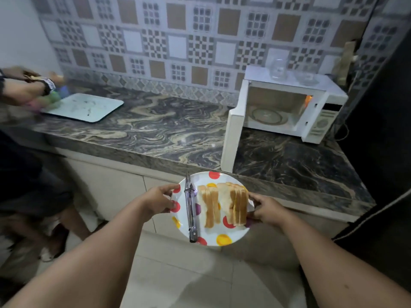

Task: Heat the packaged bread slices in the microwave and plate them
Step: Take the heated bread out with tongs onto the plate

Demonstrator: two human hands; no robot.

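Between the two hands, over the floor and short of the counter edge: a spotted plate (222, 240), gripped at opposite rims. Left hand (161, 202) curled round the left rim, thumb on top near a red dot, fingers tucked beneath. Right hand (265, 210) likewise clasping the right rim, thumb over the edge just beside the bread, fingers under and out of sight. On the plate, two leaning stacks of bread slices (224, 205), on edge, long sides running away from the body; the fuller stack hard against the right hand, the thinner one toward the middle. Closer to the left hand, metal tongs (191, 207), lying lengthwise on the plate, tips pointing to the counter, handle end overhanging the near rim. Ahead of the right hand and slightly to its right, well apart across the marble counter (155, 130): a white microwave (320, 121), door (231, 138) swung wide toward the left, lamp glowing inside, turntable bare. Door's edge nearly straight ahead of the plate, so any path into the cavity would have to pass to its right; right hand the nearer one to the opening. Whether the slices are heated or about to be, not possible to say. Loose tongs likely to slide if the plate tips. Far beyond the left hand, a pale tray (89, 107) on the counter, with another person's arm (20, 90) blurred over it.
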